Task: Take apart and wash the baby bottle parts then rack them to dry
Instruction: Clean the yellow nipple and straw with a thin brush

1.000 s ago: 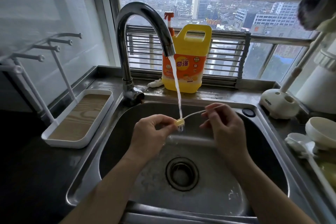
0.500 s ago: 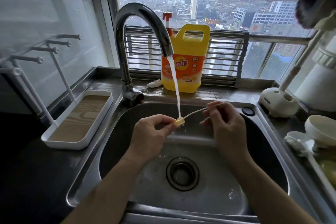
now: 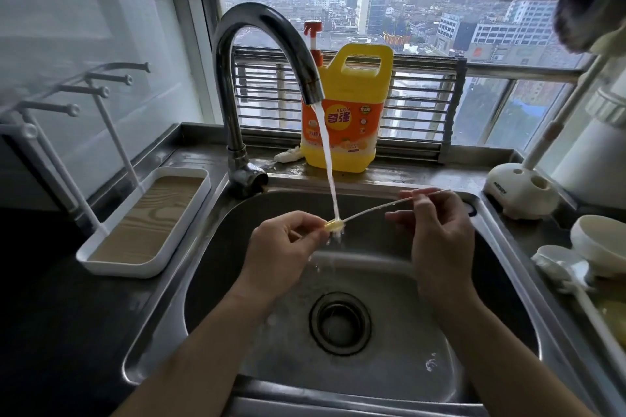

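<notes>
A thin clear bottle straw (image 3: 376, 208) with a small yellow end piece (image 3: 333, 225) stretches across the steel sink (image 3: 210, 267). My left hand (image 3: 281, 250) pinches the yellow end. My right hand (image 3: 437, 234) pinches the other end of the straw, held higher. Water from the tap (image 3: 267, 54) runs onto the yellow piece. A white drying rack (image 3: 142, 223) with upright pegs and a wood-look tray stands left of the sink.
A yellow detergent jug (image 3: 349, 112) stands on the ledge behind the tap. White bottle parts (image 3: 599, 247) and a long-handled white brush (image 3: 572, 281) lie on the right counter, beside a white brush stand (image 3: 518, 189). The drain (image 3: 339, 323) sits mid-sink.
Both hands stay almost where they were, keeping the straw's yellow end under the running water. No grip has changed.
</notes>
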